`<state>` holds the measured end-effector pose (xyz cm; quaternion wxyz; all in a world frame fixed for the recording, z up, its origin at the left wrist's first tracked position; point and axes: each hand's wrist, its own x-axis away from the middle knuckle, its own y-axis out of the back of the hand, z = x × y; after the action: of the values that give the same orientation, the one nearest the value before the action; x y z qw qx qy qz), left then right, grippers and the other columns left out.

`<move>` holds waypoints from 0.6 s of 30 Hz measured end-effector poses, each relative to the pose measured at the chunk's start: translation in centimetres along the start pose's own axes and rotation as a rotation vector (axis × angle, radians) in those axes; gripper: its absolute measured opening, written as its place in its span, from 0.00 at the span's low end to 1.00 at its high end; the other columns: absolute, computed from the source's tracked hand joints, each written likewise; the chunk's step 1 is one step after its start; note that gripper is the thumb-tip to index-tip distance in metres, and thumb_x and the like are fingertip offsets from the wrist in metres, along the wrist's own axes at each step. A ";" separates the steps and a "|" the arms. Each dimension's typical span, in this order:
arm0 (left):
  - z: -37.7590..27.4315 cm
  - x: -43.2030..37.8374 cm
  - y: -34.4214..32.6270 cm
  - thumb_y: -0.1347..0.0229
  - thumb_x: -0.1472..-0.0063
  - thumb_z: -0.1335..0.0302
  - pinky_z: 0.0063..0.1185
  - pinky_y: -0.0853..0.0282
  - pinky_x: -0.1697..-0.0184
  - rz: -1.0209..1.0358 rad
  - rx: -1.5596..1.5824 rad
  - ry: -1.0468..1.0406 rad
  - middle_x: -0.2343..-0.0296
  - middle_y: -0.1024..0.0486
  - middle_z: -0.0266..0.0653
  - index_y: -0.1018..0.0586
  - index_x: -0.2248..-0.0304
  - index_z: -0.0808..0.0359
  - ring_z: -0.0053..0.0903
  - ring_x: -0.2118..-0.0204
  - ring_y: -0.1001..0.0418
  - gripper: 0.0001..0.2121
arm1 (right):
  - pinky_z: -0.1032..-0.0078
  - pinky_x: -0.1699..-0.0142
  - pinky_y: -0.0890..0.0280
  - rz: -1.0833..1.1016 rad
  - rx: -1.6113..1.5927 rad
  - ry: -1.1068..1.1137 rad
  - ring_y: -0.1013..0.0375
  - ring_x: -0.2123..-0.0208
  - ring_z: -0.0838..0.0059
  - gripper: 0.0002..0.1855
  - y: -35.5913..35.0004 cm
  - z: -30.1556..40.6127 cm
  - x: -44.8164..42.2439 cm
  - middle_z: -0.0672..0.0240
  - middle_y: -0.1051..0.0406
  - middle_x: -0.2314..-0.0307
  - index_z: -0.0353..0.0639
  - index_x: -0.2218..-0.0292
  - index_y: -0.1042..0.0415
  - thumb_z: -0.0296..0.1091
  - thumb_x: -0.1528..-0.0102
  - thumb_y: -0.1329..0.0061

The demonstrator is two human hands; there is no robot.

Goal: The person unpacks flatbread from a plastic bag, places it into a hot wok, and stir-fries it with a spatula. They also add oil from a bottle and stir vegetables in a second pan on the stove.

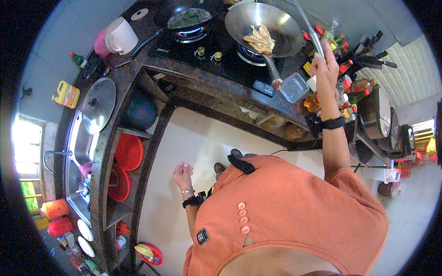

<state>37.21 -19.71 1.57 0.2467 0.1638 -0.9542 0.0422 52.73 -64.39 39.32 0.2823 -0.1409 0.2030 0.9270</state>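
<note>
My right hand (324, 70) grips the long metal handle (311, 32) of a cooking utensil, raised to the right of a steel wok (238, 26). The utensil's far end runs out of view at the top. Browned pieces of food (261, 39) lie in the wok, which sits over a lit gas burner (253, 59). Its handle (272, 72) points towards me. At my left side, my left hand (183, 174) hangs above the floor with its fingers curled and nothing visible in them. A second, dark wok (162, 17) holds greens (190, 18) over a blue flame.
Right of the stove stand several sauce bottles (345, 86), a knife block's knives (371, 51) and a clear plastic container (294, 88). Along the left counter are a glass lid (99, 105), a white bucket (122, 36) and a steel sink (70, 183). A red basin (157, 253) sits low at left.
</note>
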 end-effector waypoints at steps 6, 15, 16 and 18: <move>-1.0 -0.4 -0.6 0.44 0.38 0.74 0.18 0.26 0.72 0.047 0.020 -0.024 0.69 0.22 0.41 0.25 0.56 0.73 0.26 0.71 0.20 0.13 | 0.83 0.84 0.53 0.441 -0.879 -0.504 0.47 0.87 0.84 0.15 -0.6 1.5 -0.5 0.75 0.42 0.82 0.34 0.58 0.33 0.40 0.36 0.58; -1.2 -1.0 6.1 0.44 0.38 0.75 0.18 0.26 0.70 -0.076 0.046 -0.070 0.68 0.22 0.41 0.26 0.57 0.73 0.25 0.71 0.21 0.13 | 0.79 0.80 0.45 0.172 -0.725 -0.110 0.39 0.84 0.79 0.07 -7.2 8.0 3.3 0.68 0.35 0.79 0.38 0.64 0.34 0.30 0.41 0.51; -1.7 -0.7 7.0 0.44 0.38 0.75 0.19 0.26 0.70 -0.098 0.053 -0.085 0.68 0.22 0.41 0.26 0.57 0.74 0.25 0.70 0.21 0.12 | 0.79 0.80 0.45 0.272 -0.776 -0.166 0.39 0.84 0.79 0.07 -8.2 8.2 3.3 0.67 0.35 0.79 0.38 0.64 0.34 0.31 0.41 0.50; -2.1 -0.6 8.3 0.44 0.38 0.75 0.19 0.25 0.70 -0.146 0.078 -0.105 0.68 0.22 0.41 0.25 0.57 0.74 0.25 0.70 0.21 0.12 | 0.81 0.81 0.46 0.413 -0.871 -0.286 0.41 0.85 0.81 0.09 -11.1 8.4 3.8 0.69 0.35 0.79 0.40 0.64 0.33 0.34 0.40 0.49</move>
<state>35.89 -11.34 3.17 0.1923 0.2445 -0.9489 0.0528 54.86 -50.41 41.98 0.0327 -0.0742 -0.2197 0.9722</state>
